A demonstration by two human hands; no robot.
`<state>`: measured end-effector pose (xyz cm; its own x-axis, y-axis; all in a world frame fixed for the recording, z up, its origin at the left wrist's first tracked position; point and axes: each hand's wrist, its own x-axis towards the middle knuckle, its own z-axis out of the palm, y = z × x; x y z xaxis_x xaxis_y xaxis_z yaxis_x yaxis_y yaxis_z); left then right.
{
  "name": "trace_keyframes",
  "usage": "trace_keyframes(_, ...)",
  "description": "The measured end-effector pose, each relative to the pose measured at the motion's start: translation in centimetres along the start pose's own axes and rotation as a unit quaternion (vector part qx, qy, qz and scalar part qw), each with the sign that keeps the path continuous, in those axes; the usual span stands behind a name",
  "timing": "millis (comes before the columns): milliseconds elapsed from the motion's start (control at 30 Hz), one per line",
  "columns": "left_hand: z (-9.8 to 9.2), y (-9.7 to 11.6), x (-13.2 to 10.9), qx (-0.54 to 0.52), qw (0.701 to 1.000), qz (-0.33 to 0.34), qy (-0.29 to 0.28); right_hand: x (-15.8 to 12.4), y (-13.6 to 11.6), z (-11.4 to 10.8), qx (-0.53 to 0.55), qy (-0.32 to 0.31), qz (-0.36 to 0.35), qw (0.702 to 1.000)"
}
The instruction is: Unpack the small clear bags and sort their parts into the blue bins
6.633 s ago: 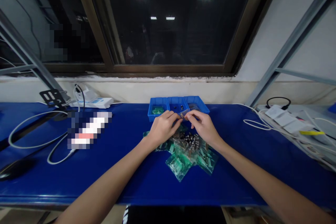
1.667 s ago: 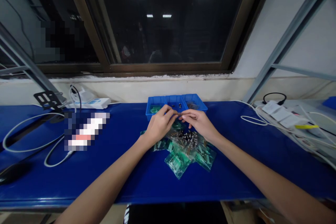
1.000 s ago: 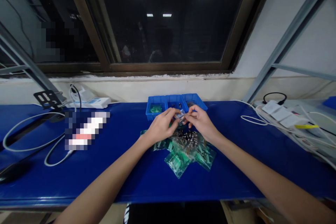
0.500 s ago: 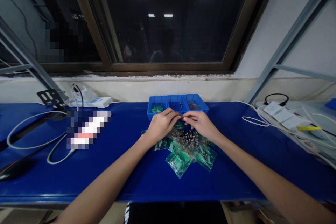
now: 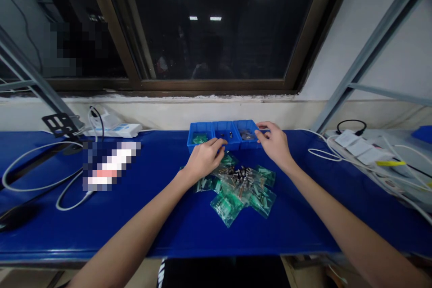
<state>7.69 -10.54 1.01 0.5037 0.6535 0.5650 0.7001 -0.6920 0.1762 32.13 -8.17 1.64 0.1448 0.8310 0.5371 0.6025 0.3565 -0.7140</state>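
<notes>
**R hand off to the right bin, L hand stays at the heap**

Nearest, on the blue-matted bench (image 5: 189, 229), lies the heap of small green and clear plastic bags (image 5: 232, 200), w/ loose dark metal bits (image 5: 240, 174) on top. L hand (image 5: 203, 160) rests at the heap's far-left edge, fingers curled down onto the bags; can't tell whether it grips anything.

Half a sec ago both hands met fingertip to fingertip over the heap's far edge. Now R hand (image 5: 276, 145) has left it and hangs at the right rim of the right small blue plastic bin (image 5: 249, 144), fingers loosely spread, nothing seen in them.

That bin holds greyish bits. It's last in a row of 3 touching bins: middle blue bin (image 5: 233, 145) w/ a few dark bits, left blue bin (image 5: 196, 147) w/ green bags.

Far left: white power strip (image 5: 116, 130) by the wall, white cable (image 5: 30, 153) looping over the mat. Behind all, the dark window (image 5: 209, 31).
</notes>
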Motion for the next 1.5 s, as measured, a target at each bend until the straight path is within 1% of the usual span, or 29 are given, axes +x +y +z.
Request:
trace_keyframes(33,0.0,-0.1,0.0,0.005,1.0,0.002,-0.007,-0.2,-0.3,0.0,0.002,-0.026,-0.015,1.0)
trace_keyframes(100,0.1,-0.3,-0.1,0.017,1.0,0.005,-0.022,-1.0,-1.0,0.4,0.024,-0.121,-0.041,0.992)
trace_keyframes(167,0.3,-0.5,-0.1,0.03,0.999,0.01,-0.039,-2.0,-1.5,1.1,0.002,-0.232,-0.083,0.969)
trace_keyframes(200,0.3,-0.6,-0.1,0.035,0.998,0.015,-0.05,-2.4,-1.6,1.5,-0.019,-0.272,-0.106,0.956)
trace_keyframes(267,0.5,-0.8,-0.1,0.043,0.996,0.027,-0.071,-3.1,-1.5,2.0,-0.061,-0.318,-0.137,0.936)
trace_keyframes(367,0.6,-0.9,-0.1,0.047,0.994,0.032,-0.092,-3.5,-1.1,2.3,-0.09,-0.349,-0.149,0.921)
trace_keyframes(467,0.6,-0.9,-0.1,0.036,0.995,0.025,-0.089,-3.3,-0.8,2.1,-0.089,-0.364,-0.15,0.915)
trace_keyframes(567,0.6,-0.9,-0.1,0.032,0.995,0.026,-0.087,-3.2,-0.9,1.9,-0.084,-0.363,-0.153,0.915)
trace_keyframes(733,0.8,-1.0,0.0,0.034,0.99,0.042,-0.13,-3.4,-1.5,1.9,-0.095,-0.361,-0.165,0.913)
trace_keyframes(800,0.9,-1.0,0.0,0.033,0.989,0.044,-0.137,-3.5,-1.7,1.9,-0.097,-0.36,-0.172,0.912)
trace_keyframes(900,0.9,-1.0,0.0,0.031,0.991,0.04,-0.126,-3.5,-1.8,1.9,-0.093,-0.351,-0.177,0.915)
trace_keyframes(1133,0.6,-0.8,0.0,0.039,0.993,0.065,-0.085,-3.7,-2.0,2.4,-0.087,-0.319,-0.168,0.929)
trace_keyframes(1200,0.5,-0.9,0.0,0.054,0.992,0.063,-0.095,-3.8,-2.0,2.5,-0.095,-0.317,-0.171,0.928)
trace_keyframes(1400,0.3,-0.8,0.0,0.13,0.977,0.082,-0.15,-3.9,-2.2,2.5,-0.1,-0.315,-0.176,0.927)
trace_keyframes(1500,0.0,-0.4,0.0,0.155,0.973,0.076,-0.154,-4.0,-2.4,2.5,-0.106,-0.315,-0.181,0.926)
